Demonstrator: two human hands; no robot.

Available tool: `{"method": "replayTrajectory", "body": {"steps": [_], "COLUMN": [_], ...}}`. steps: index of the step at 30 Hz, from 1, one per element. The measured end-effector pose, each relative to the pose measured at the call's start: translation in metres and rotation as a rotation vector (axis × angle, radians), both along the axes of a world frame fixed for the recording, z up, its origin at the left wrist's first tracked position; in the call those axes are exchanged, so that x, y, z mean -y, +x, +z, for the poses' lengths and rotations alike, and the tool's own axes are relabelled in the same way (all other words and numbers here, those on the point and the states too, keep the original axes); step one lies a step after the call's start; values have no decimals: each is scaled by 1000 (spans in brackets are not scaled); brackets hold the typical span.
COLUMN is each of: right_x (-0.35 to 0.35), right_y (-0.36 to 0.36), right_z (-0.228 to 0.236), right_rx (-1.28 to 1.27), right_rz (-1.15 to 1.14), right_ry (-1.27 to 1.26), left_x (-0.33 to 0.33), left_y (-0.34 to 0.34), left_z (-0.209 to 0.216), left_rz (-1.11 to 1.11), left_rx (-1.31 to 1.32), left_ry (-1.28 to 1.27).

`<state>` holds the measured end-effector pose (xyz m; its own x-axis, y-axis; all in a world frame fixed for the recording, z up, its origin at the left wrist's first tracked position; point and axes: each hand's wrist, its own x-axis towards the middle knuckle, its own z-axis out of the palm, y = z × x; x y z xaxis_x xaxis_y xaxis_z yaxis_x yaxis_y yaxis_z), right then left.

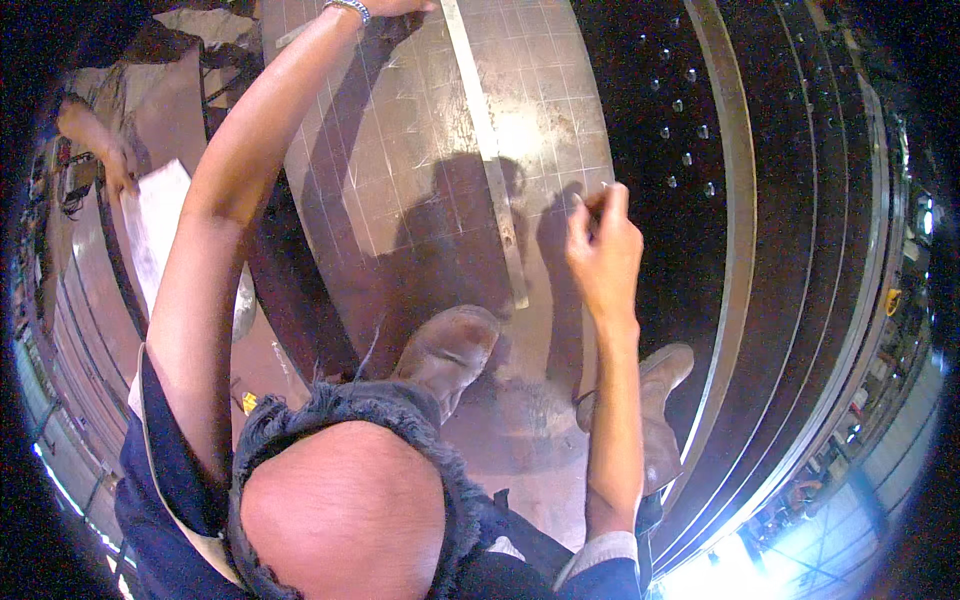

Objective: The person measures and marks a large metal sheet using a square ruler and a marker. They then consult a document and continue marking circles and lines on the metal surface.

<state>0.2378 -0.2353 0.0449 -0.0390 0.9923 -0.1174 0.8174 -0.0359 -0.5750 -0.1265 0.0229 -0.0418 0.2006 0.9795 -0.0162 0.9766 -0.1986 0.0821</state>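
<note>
- Nearest the camera: a bare knee (345,505) shows through a frayed opening in dark denim (457,490).
- Left boot (452,348): brown, toe just beside the lower end of the metal strip.
- Right boot (662,400): brown, partly hidden behind the right forearm.
- Right hand (605,245): raised at the right side of the plate, fingers curled inward, thumb close to the forefinger. Cannot tell whether a small item is pinched between them.
- Metal strip (487,140): long, narrow and flat, lying lengthwise on the plate, its far end cut off by the upper edge of view.
- Metal plate (560,125): brownish, marked with a grid of thin pale lines; shadows fall across it.
- Dark panel (625,100), right of the plate: small shiny round spots in rows.
- To the left, a co-worker's hand (118,160) is at the upper corner of a white sheet (155,225).
- Left hand (400,5): at the upper edge, largely cut off, fingertips near the strip; grip cannot be determined. A chain bracelet (350,9) circles the wrist.
</note>
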Motion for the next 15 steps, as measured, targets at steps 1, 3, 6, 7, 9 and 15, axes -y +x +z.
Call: {"method": "replayTrajectory", "body": {"steps": [1, 3, 6, 7, 9, 15], "right_x": [2, 9, 23, 29, 46, 125], "right_y": [12, 40, 88, 104, 143, 241], "right_z": [9, 27, 59, 76, 108, 215], "right_rx": [2, 27, 168, 216, 387, 592], "right_rz": [-34, 7, 83, 70, 106, -65], "right_ry": [-20, 4, 12, -44, -95, -74], "left_x": [-14, -20, -34, -38, -40, -39], "left_y": [-9, -14, -21, -16, -11, -27], "left_z": [-17, -24, -27, -26, -27, -19], "left_rz": [-16, -93, -214, -223, -205, -207], "left_rx": [32, 83, 58, 66, 57, 80], "left_ry": [-22, 142, 137, 134, 115, 93]}}
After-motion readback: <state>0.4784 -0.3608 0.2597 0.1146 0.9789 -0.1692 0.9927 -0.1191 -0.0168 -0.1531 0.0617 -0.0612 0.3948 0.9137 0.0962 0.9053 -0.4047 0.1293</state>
